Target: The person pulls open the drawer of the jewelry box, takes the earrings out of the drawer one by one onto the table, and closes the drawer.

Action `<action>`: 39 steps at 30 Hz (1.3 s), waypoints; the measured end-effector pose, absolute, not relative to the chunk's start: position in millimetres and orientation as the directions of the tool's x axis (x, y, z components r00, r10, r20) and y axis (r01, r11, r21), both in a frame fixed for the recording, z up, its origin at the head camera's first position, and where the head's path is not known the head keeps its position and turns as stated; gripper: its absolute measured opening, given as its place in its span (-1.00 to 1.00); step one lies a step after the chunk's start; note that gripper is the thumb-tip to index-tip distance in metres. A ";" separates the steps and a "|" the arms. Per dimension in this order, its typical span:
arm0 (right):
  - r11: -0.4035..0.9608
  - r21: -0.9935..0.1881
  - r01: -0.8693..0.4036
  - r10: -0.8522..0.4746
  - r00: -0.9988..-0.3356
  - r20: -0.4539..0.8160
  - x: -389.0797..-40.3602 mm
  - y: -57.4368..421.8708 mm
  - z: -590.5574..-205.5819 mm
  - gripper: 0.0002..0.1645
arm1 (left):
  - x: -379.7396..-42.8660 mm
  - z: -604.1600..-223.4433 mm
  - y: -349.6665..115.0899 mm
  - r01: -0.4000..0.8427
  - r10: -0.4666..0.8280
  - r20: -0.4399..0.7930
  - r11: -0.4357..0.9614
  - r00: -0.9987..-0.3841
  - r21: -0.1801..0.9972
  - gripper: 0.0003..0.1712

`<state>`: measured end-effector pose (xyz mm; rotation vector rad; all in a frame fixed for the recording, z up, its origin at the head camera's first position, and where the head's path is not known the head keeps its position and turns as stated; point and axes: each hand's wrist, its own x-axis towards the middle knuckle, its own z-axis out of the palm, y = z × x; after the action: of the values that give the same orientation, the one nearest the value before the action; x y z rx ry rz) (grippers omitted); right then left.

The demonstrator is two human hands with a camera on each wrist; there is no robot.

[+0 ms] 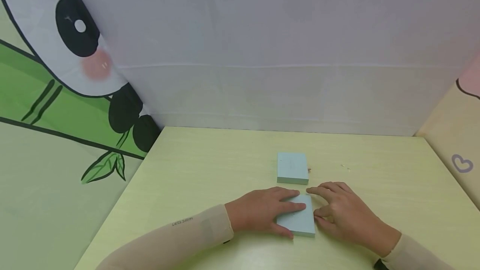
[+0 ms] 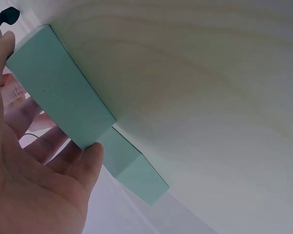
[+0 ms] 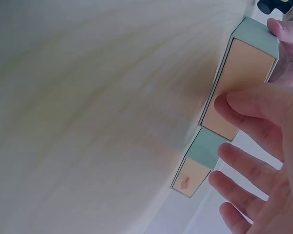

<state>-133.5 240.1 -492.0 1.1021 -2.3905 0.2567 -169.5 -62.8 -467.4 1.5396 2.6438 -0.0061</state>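
Two light teal blocks lie on a pale wooden table. My left hand rests flat on the near block, fingers straight across its top and the thumb against its near edge. My right hand sits at the block's right side, its thumb and index fingertip touching that side and the far right corner. The far block lies just beyond, untouched. In the left wrist view my left hand touches the near block, with the far block behind. In the right wrist view my right hand touches the near block; the far block lies past it.
A white cloth backdrop hangs behind the table, with a panda and bamboo print on the left and a beige panel on the right. A few tiny crumbs lie right of the far block.
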 end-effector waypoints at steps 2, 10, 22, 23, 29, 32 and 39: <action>0.653 0.037 -0.757 -0.664 -0.548 0.508 -133.6 240.6 -492.2 -0.80 | -169.3 -467.0 -62.8 0.867 0.867 -0.076 0.496 -0.493 0.042 -0.08; 0.651 0.048 -0.758 -0.671 -0.544 0.504 -132.9 242.8 -492.2 -0.81 | -168.7 -464.7 -62.8 0.864 0.864 -0.085 0.501 -0.496 0.052 -0.08; 0.657 0.052 -0.752 -0.670 -0.550 0.498 -132.1 245.6 -491.9 -0.81 | -168.3 -465.5 -62.3 0.859 0.859 -0.090 0.509 -0.504 0.050 -0.08; 0.657 0.054 -0.752 -0.670 -0.549 0.500 -132.0 245.9 -492.1 -0.81 | -168.2 -465.6 -62.3 0.858 0.858 -0.090 0.511 -0.505 0.049 -0.08; 0.660 0.052 -0.750 -0.666 -0.551 0.502 -130.9 247.4 -491.4 -0.81 | -168.1 -466.1 -62.4 0.861 0.861 -0.085 0.507 -0.502 0.042 -0.08; 0.661 0.050 -0.749 -0.666 -0.554 0.498 -130.9 248.2 -491.1 -0.80 | -168.1 -466.1 -62.4 0.862 0.861 -0.083 0.506 -0.502 0.039 -0.08; 0.658 0.050 -0.751 -0.668 -0.552 0.499 -130.8 249.6 -490.2 -0.80 | -167.7 -464.3 -63.0 0.862 0.861 -0.087 0.505 -0.500 0.041 -0.08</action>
<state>-130.8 249.6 -490.2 1.1049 -2.3930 0.2311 -167.7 -63.0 -464.3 1.5172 2.6414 -0.0118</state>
